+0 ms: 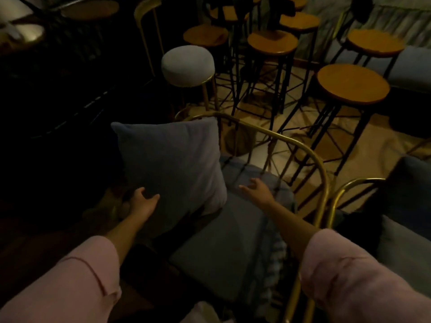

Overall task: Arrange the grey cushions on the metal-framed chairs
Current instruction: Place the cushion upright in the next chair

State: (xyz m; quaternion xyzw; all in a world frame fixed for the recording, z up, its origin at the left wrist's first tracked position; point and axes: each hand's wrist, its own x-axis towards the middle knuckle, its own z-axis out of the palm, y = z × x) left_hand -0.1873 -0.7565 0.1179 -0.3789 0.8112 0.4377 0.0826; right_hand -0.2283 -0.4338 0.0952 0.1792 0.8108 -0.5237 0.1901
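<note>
A gold metal-framed chair (310, 155) stands in front of me with a flat grey seat cushion (224, 248) on it. A square grey back cushion (172, 164) leans upright at the chair's left side. My left hand (142, 203) touches that cushion's lower left edge, fingers curled but apart. My right hand (258, 191) hovers open over the back of the seat cushion, near the chair's curved rail. Both arms wear pink sleeves.
A second gold-framed chair (345, 190) with grey cushions (405, 248) stands close on the right. Behind are a white padded stool (187, 65) and several round wooden bar stools (352, 83) on black legs. The left side is dark.
</note>
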